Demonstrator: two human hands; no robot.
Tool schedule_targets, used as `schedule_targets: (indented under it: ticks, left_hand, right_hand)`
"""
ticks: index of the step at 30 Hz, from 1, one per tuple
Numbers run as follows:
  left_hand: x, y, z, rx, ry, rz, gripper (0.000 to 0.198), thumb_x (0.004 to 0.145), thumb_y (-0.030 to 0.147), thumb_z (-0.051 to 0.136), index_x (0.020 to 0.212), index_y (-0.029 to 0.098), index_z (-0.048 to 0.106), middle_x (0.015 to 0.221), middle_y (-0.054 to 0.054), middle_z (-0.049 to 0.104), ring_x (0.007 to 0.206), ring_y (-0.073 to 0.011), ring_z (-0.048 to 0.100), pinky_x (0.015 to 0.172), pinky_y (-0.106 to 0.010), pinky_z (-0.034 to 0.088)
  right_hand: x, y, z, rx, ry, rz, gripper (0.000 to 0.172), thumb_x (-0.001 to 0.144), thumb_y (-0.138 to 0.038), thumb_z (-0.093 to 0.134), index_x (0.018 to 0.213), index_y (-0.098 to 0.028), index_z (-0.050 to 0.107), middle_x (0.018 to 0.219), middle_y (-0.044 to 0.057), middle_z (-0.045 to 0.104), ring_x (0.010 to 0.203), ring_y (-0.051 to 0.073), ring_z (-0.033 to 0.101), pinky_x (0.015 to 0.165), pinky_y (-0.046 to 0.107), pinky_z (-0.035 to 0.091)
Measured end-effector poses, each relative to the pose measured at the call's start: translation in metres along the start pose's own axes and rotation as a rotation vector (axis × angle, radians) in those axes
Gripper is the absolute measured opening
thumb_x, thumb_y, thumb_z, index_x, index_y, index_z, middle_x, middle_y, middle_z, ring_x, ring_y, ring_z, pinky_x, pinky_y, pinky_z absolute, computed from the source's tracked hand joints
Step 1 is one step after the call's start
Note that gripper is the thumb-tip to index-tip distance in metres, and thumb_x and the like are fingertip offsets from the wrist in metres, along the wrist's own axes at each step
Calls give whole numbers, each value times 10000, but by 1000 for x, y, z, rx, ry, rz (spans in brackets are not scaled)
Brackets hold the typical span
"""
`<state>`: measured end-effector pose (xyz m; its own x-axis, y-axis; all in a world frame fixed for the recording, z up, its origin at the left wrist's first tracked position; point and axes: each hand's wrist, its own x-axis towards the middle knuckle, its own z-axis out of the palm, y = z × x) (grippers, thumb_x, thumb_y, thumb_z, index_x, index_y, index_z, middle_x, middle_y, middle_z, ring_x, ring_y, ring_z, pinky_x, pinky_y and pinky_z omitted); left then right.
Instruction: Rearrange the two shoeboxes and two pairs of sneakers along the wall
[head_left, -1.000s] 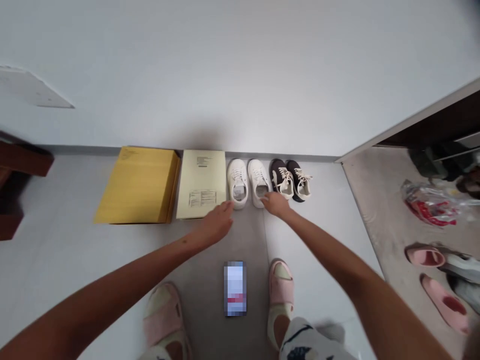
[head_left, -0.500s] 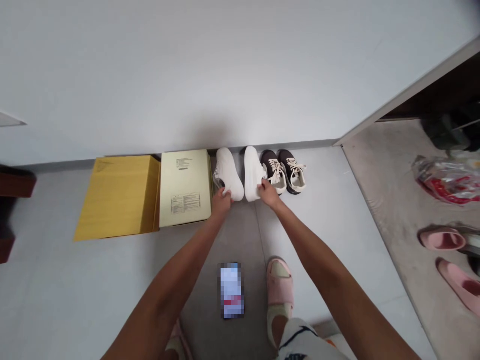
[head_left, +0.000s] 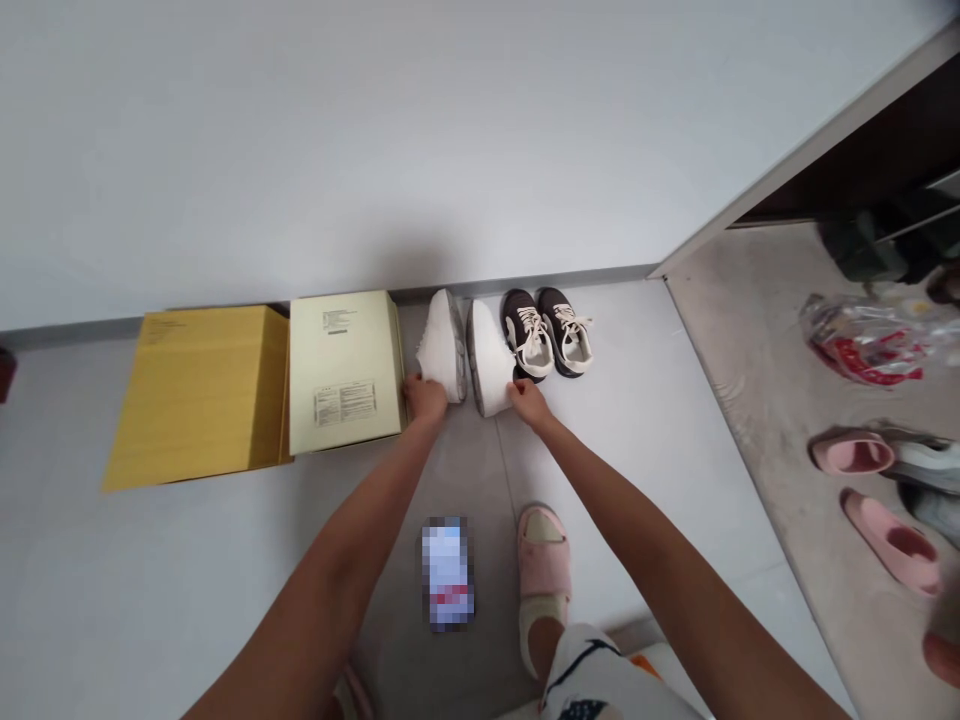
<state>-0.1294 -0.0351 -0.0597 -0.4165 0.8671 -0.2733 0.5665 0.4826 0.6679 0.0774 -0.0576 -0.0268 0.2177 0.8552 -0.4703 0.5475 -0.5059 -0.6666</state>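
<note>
Both hands are low at the floor: the left hand point(head_left: 425, 398) and right hand point(head_left: 528, 403) cup 2 white sneakers point(head_left: 466, 352) with curled fingers, not pinching. The shoes are tipped on their sides, soles facing. The step in hand is turning them; lifting needs a firmer grip. Nearby are 2 dark sneakers point(head_left: 545, 331), 1 cream card box point(head_left: 345, 372), 1 yellow card box point(head_left: 199, 395), and 1 blurred phone point(head_left: 447, 572) — behind the hands.

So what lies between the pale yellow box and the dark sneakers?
A pair of white sneakers lies there, in the head view.
</note>
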Motion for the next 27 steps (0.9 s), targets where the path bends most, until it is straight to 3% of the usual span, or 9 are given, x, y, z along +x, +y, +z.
schedule_targets:
  ticks: [3,5,8,10,13,16,19,22,27]
  left_hand:
    - [-19,21,-5,19,91,18,668,887,164,434,1535,22,352,1555,-308,419,1408,-341,526,1136,-489,460]
    - [-39,43,0,-8,80,171,673,883,147,460,1548,104,362,1585,-232,410,1476,-292,447,1183,-445,430]
    - [-67,83,28,-117,-177,412,609,883,120,478,1490,159,472,1538,-185,482,1440,-267,490,1174,-426,446]
    - [-76,111,56,-166,-385,471,574,874,104,515,1447,133,520,1531,-200,497,1428,-283,508,1183,-426,430]
    - [-76,143,96,-144,-479,368,569,824,60,611,1391,73,557,1471,-262,551,1426,-342,514,1191,-443,403]
    - [-72,157,116,-77,-482,143,390,824,47,631,1208,102,668,1283,-258,670,1292,-381,625,1112,-496,457]
    - [-72,160,115,-86,-425,103,176,865,108,615,1008,145,711,1250,-225,684,1276,-374,633,1088,-486,468]
    - [-76,159,105,-184,-391,111,207,951,199,501,1012,187,698,1168,-135,722,1136,-286,705,965,-390,550]
    - [-87,153,107,-566,-400,-236,341,1012,265,343,1136,193,653,1032,-78,734,813,-185,750,660,-267,577]
  right_hand:
    - [0,7,-27,-61,69,-159,255,891,-305,540,1068,-173,668,1135,136,699,1109,274,644,1062,415,469]
    - [7,12,-51,-75,160,-233,328,919,-304,492,1155,-166,672,1224,158,683,1174,289,629,1103,432,448]
    - [31,18,-83,-108,269,-175,402,930,-281,484,1277,-158,643,1338,189,646,1262,322,594,1121,461,434]
    - [47,21,-94,-153,229,-97,383,898,-263,559,1257,-175,662,1301,192,671,1254,343,602,1101,471,443]
    - [62,27,-96,-225,142,-5,255,859,-246,629,1094,-206,720,1160,170,719,1184,341,641,1071,461,459]
    - [63,37,-99,-205,186,-2,211,851,-247,607,1024,-210,721,1179,148,704,1175,296,642,1066,407,460]
    - [60,50,-114,-63,252,-28,208,850,-323,574,961,-199,698,1060,98,710,1084,247,650,1002,348,485]
    - [58,62,-133,187,317,-5,318,873,-521,525,779,-225,591,725,2,607,807,195,610,784,295,515]
    - [61,71,-139,425,371,58,506,838,-734,480,680,-260,402,595,-50,429,622,146,458,584,260,427]
